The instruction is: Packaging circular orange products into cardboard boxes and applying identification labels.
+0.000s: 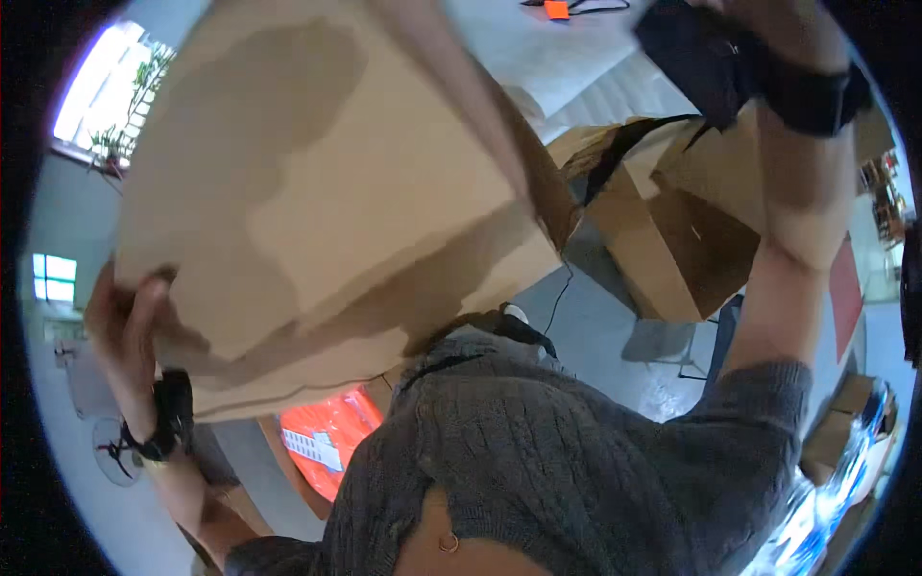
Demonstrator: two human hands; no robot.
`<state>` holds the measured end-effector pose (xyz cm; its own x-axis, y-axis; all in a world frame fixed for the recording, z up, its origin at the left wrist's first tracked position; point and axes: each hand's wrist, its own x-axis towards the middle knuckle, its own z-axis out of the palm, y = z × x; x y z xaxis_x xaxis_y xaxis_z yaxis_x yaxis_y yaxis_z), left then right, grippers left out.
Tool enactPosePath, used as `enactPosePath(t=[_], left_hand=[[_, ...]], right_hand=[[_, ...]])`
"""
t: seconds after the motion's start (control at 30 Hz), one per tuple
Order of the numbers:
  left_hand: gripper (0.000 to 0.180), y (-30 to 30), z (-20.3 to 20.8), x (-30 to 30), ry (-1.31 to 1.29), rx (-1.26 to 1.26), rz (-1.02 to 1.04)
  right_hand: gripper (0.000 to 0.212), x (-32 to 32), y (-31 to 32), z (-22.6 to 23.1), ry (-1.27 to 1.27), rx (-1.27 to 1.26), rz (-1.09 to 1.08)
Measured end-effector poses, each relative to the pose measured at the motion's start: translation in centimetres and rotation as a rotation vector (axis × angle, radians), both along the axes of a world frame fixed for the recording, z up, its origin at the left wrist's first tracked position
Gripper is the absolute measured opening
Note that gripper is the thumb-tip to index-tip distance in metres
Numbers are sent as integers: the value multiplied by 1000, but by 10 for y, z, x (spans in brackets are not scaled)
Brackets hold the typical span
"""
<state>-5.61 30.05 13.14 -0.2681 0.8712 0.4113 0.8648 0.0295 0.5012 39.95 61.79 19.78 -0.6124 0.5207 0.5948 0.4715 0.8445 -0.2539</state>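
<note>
A large cardboard box (384,182) is tilted up in front of me and fills much of the upper left. My left hand (134,312) grips its lower left edge, with the thumb on the near face and the other fingers partly hidden behind. A black band with a small device (168,418) circles that wrist. My right hand (792,34) is raised at the upper right, apart from the box, smeared and cut by the view's rim. Its fingers cannot be made out. A dark blocky object (687,58) sits beside it, against the black wrist strap (812,96).
Behind the box stands an open cardboard box (663,230) with flaps spread. A white-covered surface (576,67) bears an orange tag on a black cord (557,10). An orange plastic package (331,432) lies lower left. Cartons and clear wrap (845,451) are at right.
</note>
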Motion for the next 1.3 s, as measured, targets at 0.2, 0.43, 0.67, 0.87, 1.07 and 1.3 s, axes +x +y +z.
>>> enactPosePath(t=[0.2, 0.43, 0.67, 0.87, 1.07, 1.3], left_hand=[[26, -107, 55, -84, -62, 277, 195], [19, -78, 53, -132, -227, 436, 310], [32, -103, 61, -176, -197, 438, 452], [33, -50, 41, -151, -140, 383, 462], [28, -3, -47, -20, 206, 84, 275], [41, 8, -58, 86, 485, -40, 18]], right_hand=[[72, 44, 54, -239, 107, -726, 130], [74, -62, -17, -435, 542, -1117, 372], [73, -137, -73, -443, -6, -677, 102], [72, -206, -109, -590, -738, -427, 196], [79, -147, -82, -605, -530, -501, 304], [90, -40, -102, -595, -521, -530, -57]])
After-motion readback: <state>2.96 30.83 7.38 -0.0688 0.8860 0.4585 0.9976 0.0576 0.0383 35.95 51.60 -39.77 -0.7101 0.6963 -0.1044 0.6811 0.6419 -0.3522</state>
